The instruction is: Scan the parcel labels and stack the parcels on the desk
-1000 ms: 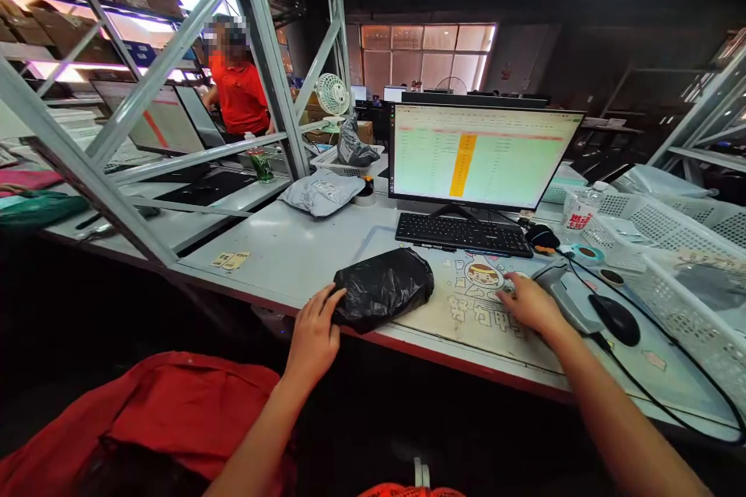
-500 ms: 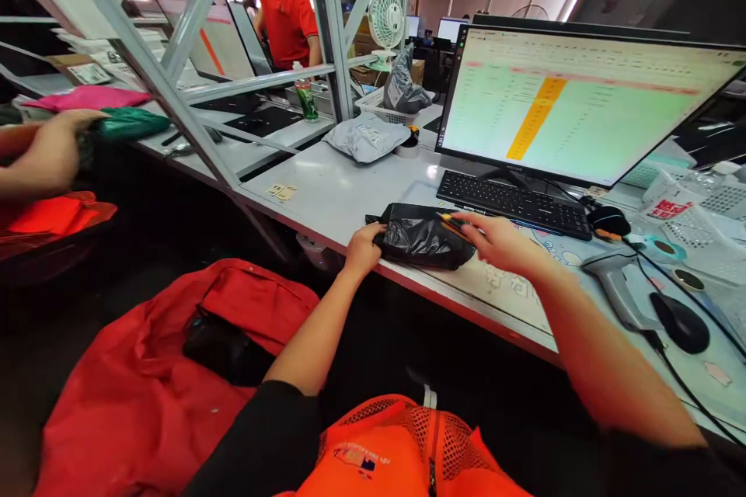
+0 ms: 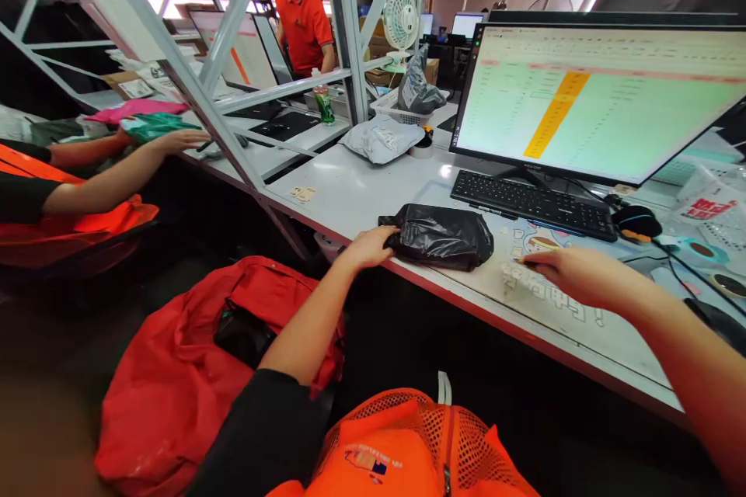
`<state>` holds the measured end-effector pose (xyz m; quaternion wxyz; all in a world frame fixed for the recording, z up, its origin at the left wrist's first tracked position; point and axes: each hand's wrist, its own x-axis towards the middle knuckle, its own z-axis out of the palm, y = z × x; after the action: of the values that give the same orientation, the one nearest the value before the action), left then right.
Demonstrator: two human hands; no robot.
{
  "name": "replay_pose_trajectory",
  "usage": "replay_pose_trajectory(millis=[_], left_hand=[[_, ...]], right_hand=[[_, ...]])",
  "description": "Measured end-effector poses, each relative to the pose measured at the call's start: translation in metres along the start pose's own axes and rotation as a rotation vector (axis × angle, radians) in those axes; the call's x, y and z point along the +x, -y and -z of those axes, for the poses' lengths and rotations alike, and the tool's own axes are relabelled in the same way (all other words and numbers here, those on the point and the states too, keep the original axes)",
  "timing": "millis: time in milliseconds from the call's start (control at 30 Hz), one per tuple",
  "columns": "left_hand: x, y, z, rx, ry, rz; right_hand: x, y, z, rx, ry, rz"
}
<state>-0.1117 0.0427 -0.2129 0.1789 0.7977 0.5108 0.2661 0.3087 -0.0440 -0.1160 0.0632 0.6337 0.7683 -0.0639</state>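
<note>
A black plastic parcel, shiny and wrinkled, lies near the front edge of the desk. My left hand is closed on the parcel's left end. To the right of the parcel, and apart from it, my right hand is closed over a desk mat with a cartoon print. Only a small dark and yellowish tip of a utility knife shows at its fingertips; the rest is hidden by the hand.
A monitor and keyboard stand behind the mat. A grey parcel lies farther back. Below left sits an open red bag. Beyond the metal frame, a co-worker's hand reaches over a neighbouring desk.
My right hand has moved right with the utility knife, off the parcel and over the mat. My left hand still grips the parcel's left end. The view has shifted slightly.
</note>
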Motion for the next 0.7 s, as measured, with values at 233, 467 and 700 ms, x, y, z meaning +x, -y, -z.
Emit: replay_pose_trajectory(millis=[233,467,700], left_hand=[[0.059,-0.051,0.019,-0.035,0.126,-0.392],[0.065,-0.064,-0.019,0.236,0.094,-0.463],[0.066,-0.067,-0.021,0.332,0.138,-0.506]], right_hand=[[-0.028,-0.065,-0.095,-0.101,-0.237,-0.403],[0.009,-0.025,-0.073,0.019,-0.522,-0.217],[0.138,0.107,-0.008,0.195,-0.431,0.204]])
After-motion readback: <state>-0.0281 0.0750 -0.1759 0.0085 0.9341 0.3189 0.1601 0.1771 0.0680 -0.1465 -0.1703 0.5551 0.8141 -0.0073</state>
